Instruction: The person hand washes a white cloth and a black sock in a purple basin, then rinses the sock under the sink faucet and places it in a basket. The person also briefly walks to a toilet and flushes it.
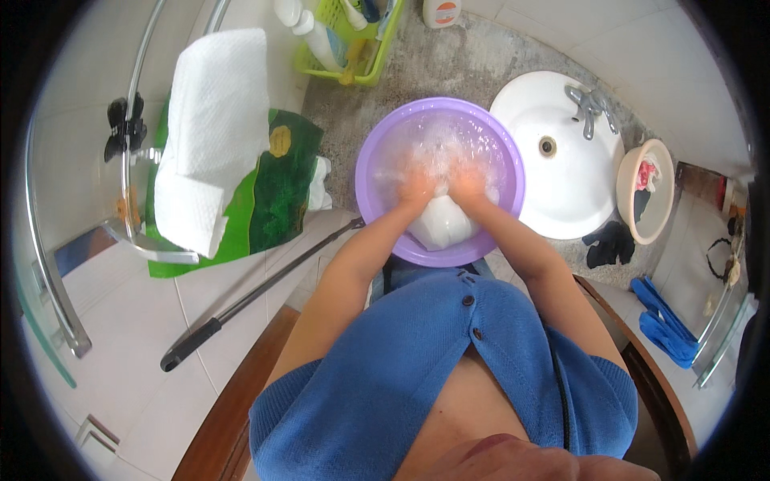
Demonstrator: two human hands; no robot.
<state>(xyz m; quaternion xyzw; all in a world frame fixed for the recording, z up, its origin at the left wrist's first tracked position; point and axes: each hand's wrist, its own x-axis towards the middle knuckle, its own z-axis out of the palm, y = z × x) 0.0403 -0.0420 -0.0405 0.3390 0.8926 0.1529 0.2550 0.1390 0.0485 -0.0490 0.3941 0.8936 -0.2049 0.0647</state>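
Observation:
A purple plastic basin of cloudy, rippling water stands on the counter before me. My left hand and my right hand are side by side in the water, blurred by it. Between my wrists and towards me, a white wet item, probably cloth, bulges up above the water near the basin's front wall. Both hands are at its far edge. Froth and murky water hide my fingers, so their grip on it cannot be made out.
Right of the basin are a white washbasin with a chrome faucet, a cream tub holding cloths, and a black cloth. A green basket of bottles stands behind. Leftward are a paper towel roll and a black-handled pole.

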